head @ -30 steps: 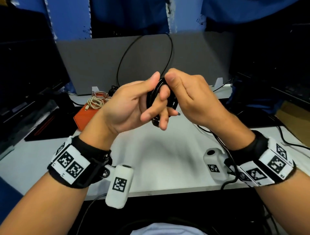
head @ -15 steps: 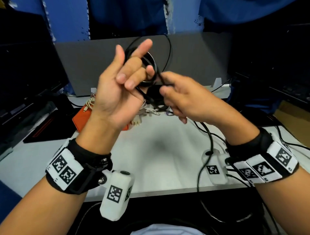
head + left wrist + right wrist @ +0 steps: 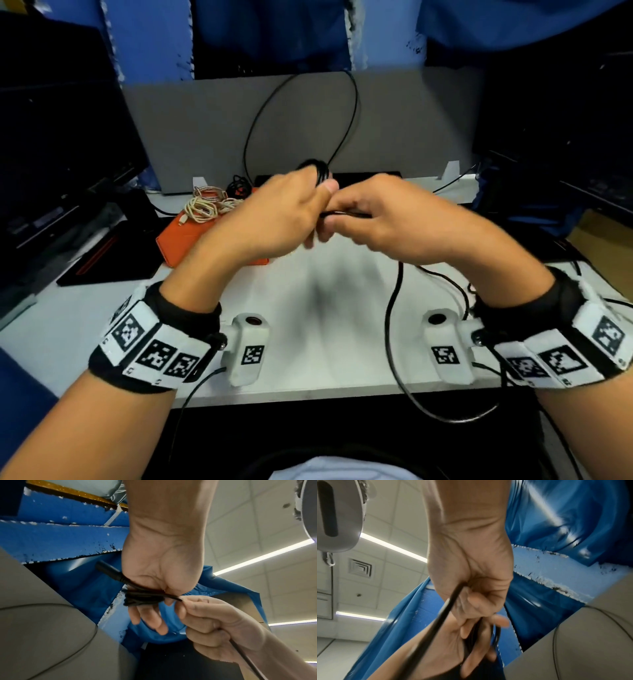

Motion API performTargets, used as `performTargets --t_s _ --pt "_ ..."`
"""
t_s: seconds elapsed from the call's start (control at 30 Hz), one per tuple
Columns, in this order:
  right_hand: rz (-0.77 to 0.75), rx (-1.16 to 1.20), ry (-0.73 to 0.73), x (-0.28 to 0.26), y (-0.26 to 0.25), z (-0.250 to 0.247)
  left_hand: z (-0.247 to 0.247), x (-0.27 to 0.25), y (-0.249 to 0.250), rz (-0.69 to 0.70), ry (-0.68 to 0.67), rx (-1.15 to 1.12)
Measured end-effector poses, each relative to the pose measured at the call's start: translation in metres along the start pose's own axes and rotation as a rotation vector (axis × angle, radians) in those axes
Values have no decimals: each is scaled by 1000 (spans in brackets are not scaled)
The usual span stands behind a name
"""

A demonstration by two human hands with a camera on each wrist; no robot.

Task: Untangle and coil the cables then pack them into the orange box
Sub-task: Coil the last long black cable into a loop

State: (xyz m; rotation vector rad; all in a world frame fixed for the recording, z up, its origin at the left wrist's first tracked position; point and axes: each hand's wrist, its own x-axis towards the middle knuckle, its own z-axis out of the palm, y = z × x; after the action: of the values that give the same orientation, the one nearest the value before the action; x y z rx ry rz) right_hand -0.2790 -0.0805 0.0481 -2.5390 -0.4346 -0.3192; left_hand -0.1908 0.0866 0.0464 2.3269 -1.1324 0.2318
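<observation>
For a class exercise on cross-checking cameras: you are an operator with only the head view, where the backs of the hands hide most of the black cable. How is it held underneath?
Observer: In the left wrist view, the black cable is bunched in loops across the fingers of the left hand.
Operator: Where is its end?
Observer: A black plug sticks out beside the left palm.
Operator: And the other side?
Observer: The right hand is curled round the cable's free length, which leaves the fist toward the wrist.
</observation>
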Motion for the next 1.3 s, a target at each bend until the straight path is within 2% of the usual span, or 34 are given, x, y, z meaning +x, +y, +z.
performTargets --t_s 0.07,0.17,0.33,0.43,0.53,0.6,0.63,0.67,0.73,0.77,0.87,0.93,1.03,1.13,1.17,1.2,1.23,1.3 --pt "38 154 56 -1 7 -10 -5 -3 -2 -18 -115 -72" --pt "29 386 122 -1 14 -14 -16 -6 1 0 -283 -389" --pt "-35 398 139 4 22 -8 -19 -4 -12 20 -468 -640" --pt "-97 236 183 8 20 0 -24 -3 -28 46 -507 -863" --pt "-118 104 253 8 18 3 -30 -2 -39 141 -550 -1328" --pt "-118 94 297 9 18 3 -28 4 -38 181 -506 -1666" --pt "-106 92 309 10 18 3 -25 7 -34 184 -440 -1741" --pt "-88 86 311 11 18 4 -22 8 -28 184 -376 -1759" --pt "-68 84 308 12 20 5 -17 7 -20 186 -351 -1709" --pt "-66 91 317 12 21 4 -16 5 -18 179 -369 -1613" --pt "-33 93 364 8 28 -12 -17 -3 -17 130 -394 -1135" --pt "-21 59 333 5 29 -21 -20 -7 -17 137 -380 -977" --pt "-40 66 159 1 29 -28 -36 -6 -18 133 -235 -1163" --pt "-12 122 -123 -5 39 -36 -55 2 -31 -16 73 -1318" --pt "8 141 -175 -6 43 -39 -58 4 -35 -62 163 -1340" --pt "24 173 -175 -7 49 -42 -59 5 -40 -101 235 -1342" --pt "34 227 -117 -7 54 -45 -59 7 -44 -133 285 -1315" --pt "69 340 137 -4 67 -52 -57 7 -52 -174 319 -1159"
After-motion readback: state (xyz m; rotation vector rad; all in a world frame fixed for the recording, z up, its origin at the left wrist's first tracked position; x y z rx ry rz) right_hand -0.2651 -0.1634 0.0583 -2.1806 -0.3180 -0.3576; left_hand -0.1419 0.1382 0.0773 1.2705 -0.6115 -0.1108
